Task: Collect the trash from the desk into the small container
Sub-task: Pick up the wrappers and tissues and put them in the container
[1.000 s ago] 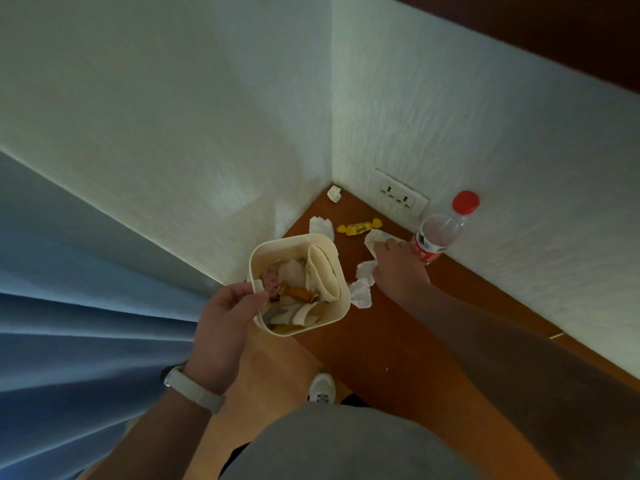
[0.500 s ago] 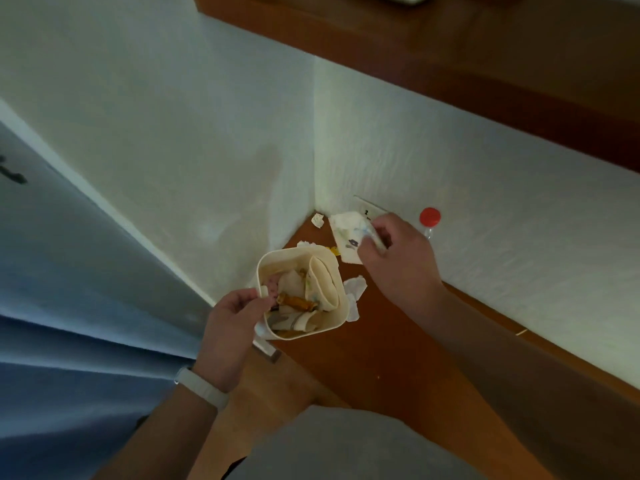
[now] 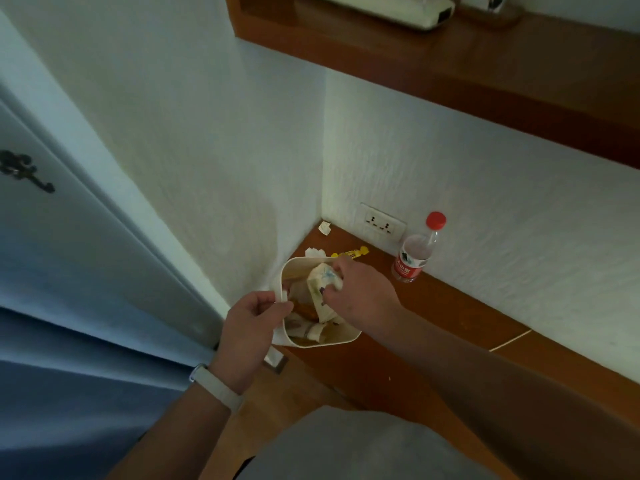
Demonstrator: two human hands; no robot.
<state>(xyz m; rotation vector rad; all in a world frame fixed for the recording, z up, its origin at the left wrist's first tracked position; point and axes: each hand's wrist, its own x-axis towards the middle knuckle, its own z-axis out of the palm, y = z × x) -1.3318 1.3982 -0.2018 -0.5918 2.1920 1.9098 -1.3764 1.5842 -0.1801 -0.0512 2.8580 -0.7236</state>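
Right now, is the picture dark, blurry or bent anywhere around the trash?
Head view: dim, no glare, the desk darker than the white wall. Head view: the wide angle slants and stretches the shelf. Head view: the right hand and crumpled paper over the container look slightly soft; the bottle reads clearly.

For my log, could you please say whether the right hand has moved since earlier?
Yes. The right hand, gripping crumpled paper, moved left, away from the bottle, to above the container.
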